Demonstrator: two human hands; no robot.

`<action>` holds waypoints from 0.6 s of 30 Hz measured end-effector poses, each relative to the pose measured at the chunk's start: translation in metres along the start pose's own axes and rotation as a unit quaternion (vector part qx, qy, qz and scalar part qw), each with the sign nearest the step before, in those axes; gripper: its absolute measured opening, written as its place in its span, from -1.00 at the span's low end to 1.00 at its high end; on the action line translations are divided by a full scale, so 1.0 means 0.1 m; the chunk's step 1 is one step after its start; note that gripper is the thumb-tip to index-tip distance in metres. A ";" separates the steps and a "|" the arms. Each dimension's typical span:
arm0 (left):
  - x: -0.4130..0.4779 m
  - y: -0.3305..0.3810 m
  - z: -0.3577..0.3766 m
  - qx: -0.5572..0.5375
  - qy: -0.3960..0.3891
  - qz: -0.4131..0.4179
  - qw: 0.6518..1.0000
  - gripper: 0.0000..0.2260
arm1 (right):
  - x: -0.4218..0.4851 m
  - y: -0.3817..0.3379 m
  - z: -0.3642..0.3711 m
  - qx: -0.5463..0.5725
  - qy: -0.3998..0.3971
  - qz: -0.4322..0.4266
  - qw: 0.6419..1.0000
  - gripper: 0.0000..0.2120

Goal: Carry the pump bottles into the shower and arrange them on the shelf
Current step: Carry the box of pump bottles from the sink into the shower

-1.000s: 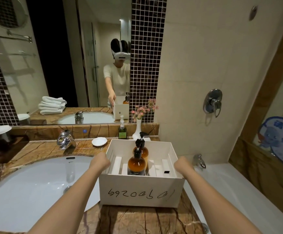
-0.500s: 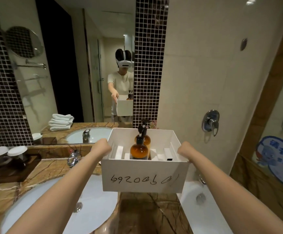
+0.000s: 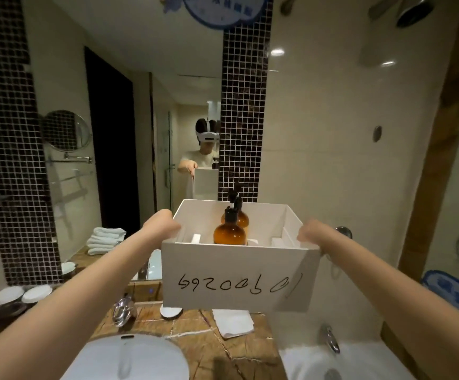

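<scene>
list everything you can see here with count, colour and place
pump bottles: two, amber with black pumps, upright inside the box
box: one, white, held above the counter
counter: one, brown marble, below the box
sink: one, white, lower left
folded cloth: one, white, on the counter below the box
towels: one stack, white, left, in the mirror
bathtub: one, white, lower right
hands: two, bare, left hand and right hand gripping the box's side walls

The left hand [image 3: 165, 223] and right hand [image 3: 309, 233] are seen bare, as are both forearms. In the mirror [image 3: 140, 37], a white headset [image 3: 208, 136] with a white strap over dark hair is reflected, and a pale short-sleeved top [image 3: 198, 159] is shown in the same mirror.
</scene>
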State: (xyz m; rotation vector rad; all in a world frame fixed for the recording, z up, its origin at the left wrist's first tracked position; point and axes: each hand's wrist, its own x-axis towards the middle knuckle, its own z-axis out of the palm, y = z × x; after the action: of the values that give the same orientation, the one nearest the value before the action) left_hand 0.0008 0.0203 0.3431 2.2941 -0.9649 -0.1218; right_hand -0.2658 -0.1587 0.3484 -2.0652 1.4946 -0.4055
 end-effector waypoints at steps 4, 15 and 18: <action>0.02 0.11 -0.08 -0.002 0.008 0.020 1.000 -0.91 | -0.11 -0.02 -0.18 -0.015 0.013 -0.008 1.000 -0.69; -0.10 0.44 0.17 -0.041 -0.024 0.034 0.998 -0.90 | -0.31 0.36 -0.57 -0.035 0.025 0.029 0.999 -0.73; -0.20 0.64 0.25 -0.050 -0.033 0.054 0.997 -0.86 | -0.45 0.51 -0.69 -0.027 0.042 0.052 0.997 -0.79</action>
State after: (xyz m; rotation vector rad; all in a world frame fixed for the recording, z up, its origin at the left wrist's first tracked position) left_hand -0.0609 -0.0133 0.3583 2.1534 -1.0885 -0.1967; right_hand -0.3577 -0.1460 0.3764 -2.0222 1.6712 -0.4197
